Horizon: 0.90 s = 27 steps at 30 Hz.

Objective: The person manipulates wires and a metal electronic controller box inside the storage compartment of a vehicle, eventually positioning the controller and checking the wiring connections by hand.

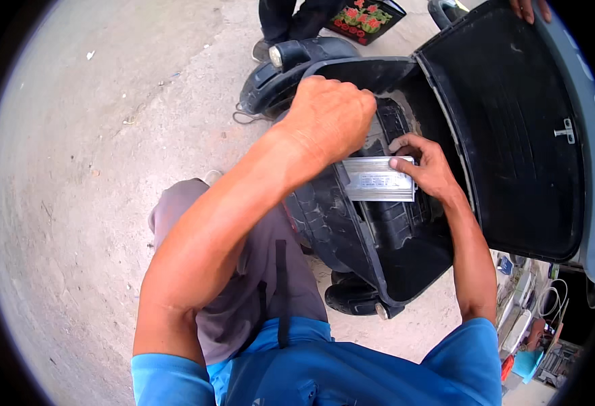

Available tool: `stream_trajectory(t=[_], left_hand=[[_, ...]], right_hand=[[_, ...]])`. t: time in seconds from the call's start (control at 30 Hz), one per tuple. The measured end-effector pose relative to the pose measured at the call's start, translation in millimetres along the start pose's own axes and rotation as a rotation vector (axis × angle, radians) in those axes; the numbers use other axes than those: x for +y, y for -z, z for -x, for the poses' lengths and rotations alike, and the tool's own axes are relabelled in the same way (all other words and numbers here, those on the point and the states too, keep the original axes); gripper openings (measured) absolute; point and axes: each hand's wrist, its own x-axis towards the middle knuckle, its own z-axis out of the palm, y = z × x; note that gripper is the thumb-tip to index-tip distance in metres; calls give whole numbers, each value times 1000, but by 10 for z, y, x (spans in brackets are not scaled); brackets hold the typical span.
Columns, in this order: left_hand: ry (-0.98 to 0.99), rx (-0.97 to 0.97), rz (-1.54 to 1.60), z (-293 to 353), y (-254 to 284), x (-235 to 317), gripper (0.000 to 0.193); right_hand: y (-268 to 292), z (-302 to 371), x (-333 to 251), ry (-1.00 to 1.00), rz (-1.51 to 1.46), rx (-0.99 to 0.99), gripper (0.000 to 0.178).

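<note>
In the head view, a silver ribbed metal box (380, 181) with a printed label sits over the open black storage bin (416, 271) of a dark vehicle. My right hand (434, 168) grips the box's right end, thumb on top and fingers bent behind its far edge. Above the bin's far left side is my left hand (331, 111), curled into a fist with its back upward. Its fingertips are turned away, so whatever they hold is hidden. Black molded parts (392, 227) show inside the bin beneath the box.
The bin's black lid (507, 128) stands raised at the right, another person's fingers (531, 9) on its top edge. A flowered dark box (366, 20) lies at the back near a person's legs (290, 20). Tools and cables (531, 325) lie at lower right.
</note>
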Motion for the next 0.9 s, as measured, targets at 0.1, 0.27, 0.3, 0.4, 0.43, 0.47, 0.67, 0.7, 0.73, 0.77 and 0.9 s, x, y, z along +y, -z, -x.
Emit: stream_trajectory(t=[0.1,0.27,0.3,0.4,0.43,0.47,0.67,0.7,0.73,0.77,0.9], left_hand=[[3,34,-75,8,-82,106,12],[-7,-37,-70,-124,-295,162,23],[2,2,-84,-93,-310,143,23],[-2,12,-31,-97,-394,111,21],[-12,31,-36,-154,-381,125,21],[6,35,-36,-149,-389,135,21],[23,31,-25,-157,-414,88,22],[12,45,-12,-175,-404,96,22],[16,42,-17,-167,-399,86,22],[10,29,-15,-164,-397,80,22],[8,-2,-17,-202,-390,107,22]], right_hand=[[-88,109,-24,21,86,-198,33],[-122,245,-95,-112,152,-404,58],[-135,257,-92,-94,161,-462,67],[-178,242,-196,-154,289,-616,87],[-154,245,-119,-133,328,-635,90],[-205,256,-72,-103,355,-623,90],[-294,286,-302,-162,346,-480,84],[-285,310,-271,-89,270,-350,82],[-286,301,-286,-84,266,-354,82],[-265,299,-322,-114,233,-328,80],[-243,331,-381,-145,190,-265,70]])
